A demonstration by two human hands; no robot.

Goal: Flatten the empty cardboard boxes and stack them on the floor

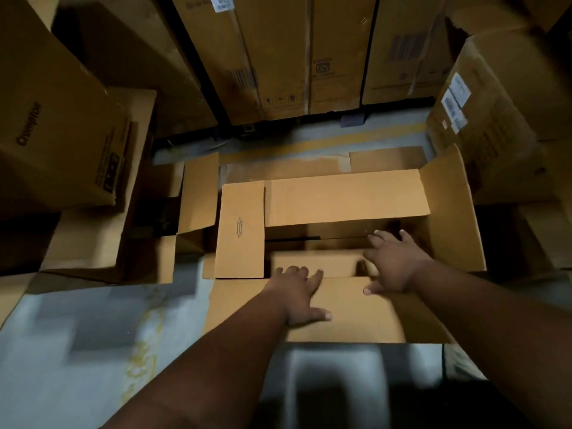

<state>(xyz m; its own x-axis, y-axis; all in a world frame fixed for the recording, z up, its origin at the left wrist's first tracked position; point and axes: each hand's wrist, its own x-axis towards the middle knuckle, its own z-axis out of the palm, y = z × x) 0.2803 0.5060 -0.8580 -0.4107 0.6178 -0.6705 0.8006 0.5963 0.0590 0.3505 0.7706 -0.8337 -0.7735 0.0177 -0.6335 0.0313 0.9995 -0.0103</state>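
The open cardboard box (346,196) sits on the grey floor (93,335) directly ahead of the person, its long axis running left to right, with 4 flaps splayed outward. The near flap (356,308) lies under both hands, so it is the part closest to any push. The left hand (297,292) presses flat on that flap, fingers spread and reaching over its inner edge. The right hand (391,261), also spread and holding nothing, reaches further in, over the box opening, towards the right end. Judging by this, the next push goes downward and away. The board is plain brown corrugated stock, matte, with sharp fold creases; the left flap (240,230) carries small print. Taller stacked cartons (278,57) stand at the far side, apart from the box.
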